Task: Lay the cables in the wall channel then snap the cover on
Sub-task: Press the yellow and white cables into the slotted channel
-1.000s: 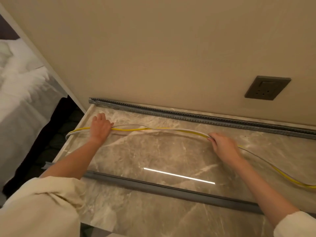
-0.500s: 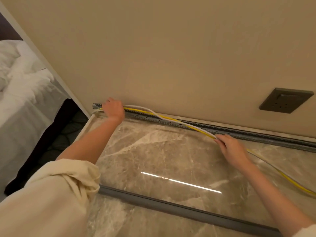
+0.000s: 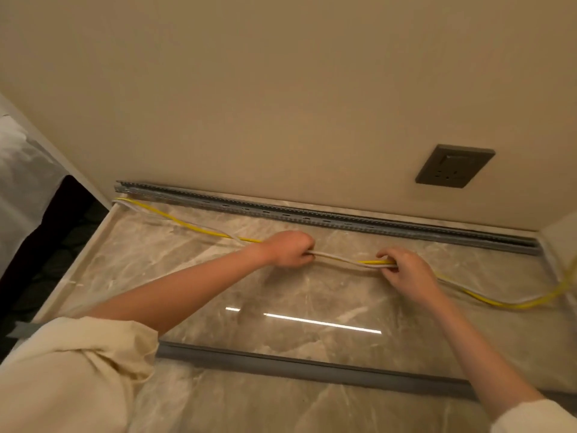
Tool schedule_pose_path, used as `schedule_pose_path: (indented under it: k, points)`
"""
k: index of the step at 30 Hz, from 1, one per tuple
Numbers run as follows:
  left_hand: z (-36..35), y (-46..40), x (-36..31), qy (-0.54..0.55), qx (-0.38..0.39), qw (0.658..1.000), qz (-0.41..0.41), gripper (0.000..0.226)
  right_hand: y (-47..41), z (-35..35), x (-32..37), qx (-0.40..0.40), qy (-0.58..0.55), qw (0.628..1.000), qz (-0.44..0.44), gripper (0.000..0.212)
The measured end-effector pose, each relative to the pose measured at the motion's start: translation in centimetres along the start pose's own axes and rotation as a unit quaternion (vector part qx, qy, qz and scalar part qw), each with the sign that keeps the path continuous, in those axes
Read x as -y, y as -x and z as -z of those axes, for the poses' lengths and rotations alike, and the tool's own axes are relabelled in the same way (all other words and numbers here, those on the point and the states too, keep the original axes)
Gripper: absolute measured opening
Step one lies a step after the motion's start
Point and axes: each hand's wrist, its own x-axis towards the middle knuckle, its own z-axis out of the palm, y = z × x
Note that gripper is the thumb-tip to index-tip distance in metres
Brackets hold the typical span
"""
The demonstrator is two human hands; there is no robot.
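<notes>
A yellow cable (image 3: pixel 187 224) and a white cable (image 3: pixel 337 257) run together across the marble top, from its left edge to the right. My left hand (image 3: pixel 288 249) grips both cables near the middle. My right hand (image 3: pixel 406 270) grips them a short way to the right, fingers curled round them. The grey perforated wall channel (image 3: pixel 312 214) lies along the foot of the wall behind the hands, with no cable in it. The long grey cover strip (image 3: pixel 296 367) lies on the marble near me.
A dark socket plate (image 3: pixel 454 166) sits on the beige wall at the right. The marble top (image 3: pixel 218 292) ends at the left above a dark gap, with a bed beyond. A side wall (image 3: pixel 562 232) closes the right end.
The cables have come away from the channel's left end onto the marble. My left hand slid right along them towards the right hand, and both hands now grip the cables close together.
</notes>
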Motion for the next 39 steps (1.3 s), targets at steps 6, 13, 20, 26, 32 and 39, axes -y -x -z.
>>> schedule_pose_path:
  k: [6,13,20,26,32,39]
  points:
    - [-0.6,-3.7,-7.6,0.118,0.108,0.986,-0.039,0.026,2.5,1.1,-2.8,-0.025,-0.01,0.999,-0.025,0.018]
    - [2.2,-5.5,-9.7,0.19,0.112,0.975,-0.026,0.027,5.7,2.9,-6.6,0.057,-0.026,0.997,-0.046,0.043]
    - [4.2,-6.9,-9.4,0.178,-0.067,0.981,0.032,0.024,6.9,5.6,-10.6,0.09,-0.138,0.981,-0.099,0.057]
    - [5.1,-7.4,-9.7,0.185,-0.14,0.973,0.0,0.021,3.9,9.3,-12.6,0.021,-0.262,0.963,-0.054,0.027]
    - [4.8,-8.5,-9.1,0.039,-0.236,0.97,-0.051,0.049,-1.1,12.1,-15.6,-0.004,-0.247,0.967,-0.054,0.02]
    - [1.7,-10.5,-8.3,-0.123,-0.166,0.978,-0.032,0.051,-4.2,10.6,-16.6,0.019,-0.087,0.993,-0.082,0.019]
